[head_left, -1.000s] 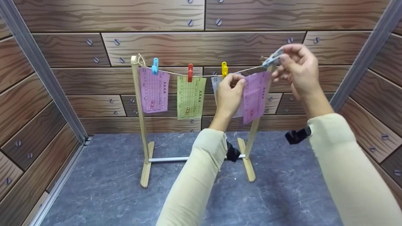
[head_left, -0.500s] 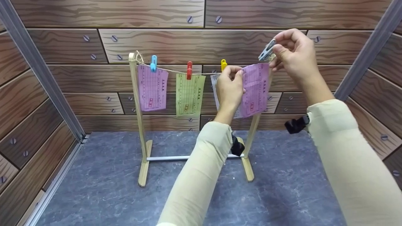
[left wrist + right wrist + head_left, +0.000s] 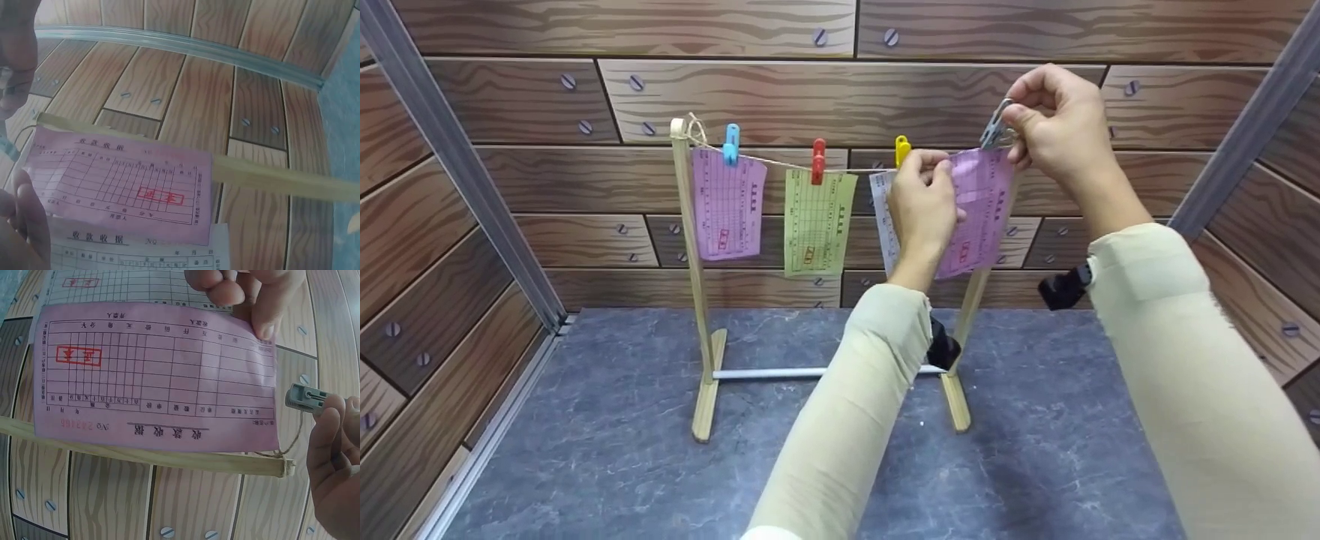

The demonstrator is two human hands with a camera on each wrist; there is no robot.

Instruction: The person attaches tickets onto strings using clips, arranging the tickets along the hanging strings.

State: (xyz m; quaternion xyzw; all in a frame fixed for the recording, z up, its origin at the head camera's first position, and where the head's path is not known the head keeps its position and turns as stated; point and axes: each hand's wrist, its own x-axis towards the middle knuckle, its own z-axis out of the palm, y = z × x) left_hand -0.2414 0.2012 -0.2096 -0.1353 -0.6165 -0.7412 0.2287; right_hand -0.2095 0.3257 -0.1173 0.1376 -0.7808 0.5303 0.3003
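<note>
My left hand point(image 3: 922, 210) pinches the top left corner of a pink receipt slip point(image 3: 979, 217) with thumb and fingers. The slip hangs at the right end of the twine line point(image 3: 776, 161), its printed face and red stamp showing in both wrist views. In my right hand point(image 3: 1065, 124) is a grey-blue clothespin point(image 3: 996, 127), pinched by its handles and tilted, with its tip right by the slip's top edge. The right wrist view shows this clothespin point(image 3: 305, 398) just off that edge. Partly behind my left hand hangs a white slip point(image 3: 885, 217) under a yellow clothespin point(image 3: 902, 152).
Further left, a red clothespin point(image 3: 818, 161) holds a green slip point(image 3: 817, 225), and a blue clothespin point(image 3: 731, 145) holds another pink slip point(image 3: 729, 206). The line spans two wooden posts point(image 3: 690, 247) joined below by a white rod point(image 3: 769, 373), on a dark marbled tabletop point(image 3: 622, 450). Wood-patterned panels stand behind.
My right hand has risen and moved left, turning the clothespin more upright and bringing it over the pink slip's top edge. The left hand has lifted that slip slightly toward the line.
</note>
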